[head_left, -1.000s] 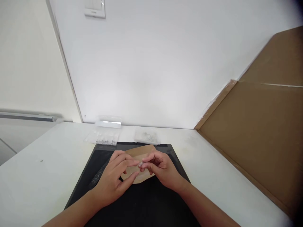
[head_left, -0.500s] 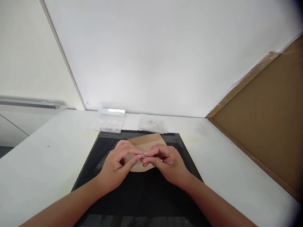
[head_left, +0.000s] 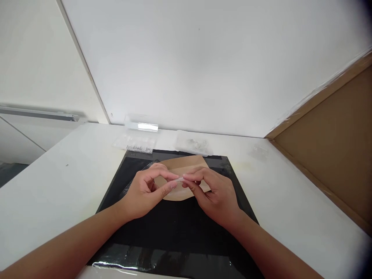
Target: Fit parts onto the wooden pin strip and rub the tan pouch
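My left hand (head_left: 147, 190) and my right hand (head_left: 213, 193) meet above a black mat (head_left: 174, 232) on the white table (head_left: 58, 186). Both pinch a small pale clear piece (head_left: 180, 179) between thumb and fingertips; it is too small to name. Under the hands lies a brown paper shape (head_left: 186, 168) with a rounded near edge. A clear plastic strip (head_left: 128, 188) lies on the mat just left of my left hand.
At the back of the table stand a clear plastic compartment box (head_left: 135, 142) and a clear bag of small parts (head_left: 194, 145). A large cardboard sheet (head_left: 328, 143) leans against the wall at the right. The wall is close behind.
The view has tilted down, showing more of the mat's near edge. Both hands stay together in the pinch, with the fingers shifted slightly on the small piece.
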### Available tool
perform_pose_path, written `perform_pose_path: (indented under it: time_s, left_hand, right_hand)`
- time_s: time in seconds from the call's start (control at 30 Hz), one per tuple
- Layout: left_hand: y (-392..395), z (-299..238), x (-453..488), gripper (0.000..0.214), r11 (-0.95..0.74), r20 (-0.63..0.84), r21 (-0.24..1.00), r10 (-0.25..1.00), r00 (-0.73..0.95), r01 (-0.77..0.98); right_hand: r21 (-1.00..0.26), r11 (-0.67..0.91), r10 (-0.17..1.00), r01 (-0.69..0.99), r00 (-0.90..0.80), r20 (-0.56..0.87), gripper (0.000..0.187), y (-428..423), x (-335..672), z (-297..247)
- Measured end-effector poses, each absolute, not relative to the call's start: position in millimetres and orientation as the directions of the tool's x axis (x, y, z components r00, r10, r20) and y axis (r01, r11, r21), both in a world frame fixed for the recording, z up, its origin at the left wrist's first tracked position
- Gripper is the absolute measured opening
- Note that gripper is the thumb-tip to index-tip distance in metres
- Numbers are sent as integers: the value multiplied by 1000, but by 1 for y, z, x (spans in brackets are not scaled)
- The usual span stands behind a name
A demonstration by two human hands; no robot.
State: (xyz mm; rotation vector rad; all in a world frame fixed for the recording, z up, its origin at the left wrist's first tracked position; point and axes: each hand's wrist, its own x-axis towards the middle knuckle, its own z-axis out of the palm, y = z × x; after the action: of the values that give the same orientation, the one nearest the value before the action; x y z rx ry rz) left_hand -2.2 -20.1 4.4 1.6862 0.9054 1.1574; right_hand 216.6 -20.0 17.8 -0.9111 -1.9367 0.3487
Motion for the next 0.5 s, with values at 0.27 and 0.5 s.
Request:
perform_pose_path:
  time_s: [0.27, 0.5]
  left_hand:
    - [-19, 4, -2, 21, -298, 267, 952, 924, 275, 75]
    - [-17, 3, -3, 27, -39, 62, 997, 931, 359, -71]
  right_hand:
    - [-466, 770, 623, 435, -360, 694, 12, -21, 216, 14]
    - [-351, 806, 553, 477, -395, 733, 15, -20, 219, 8]
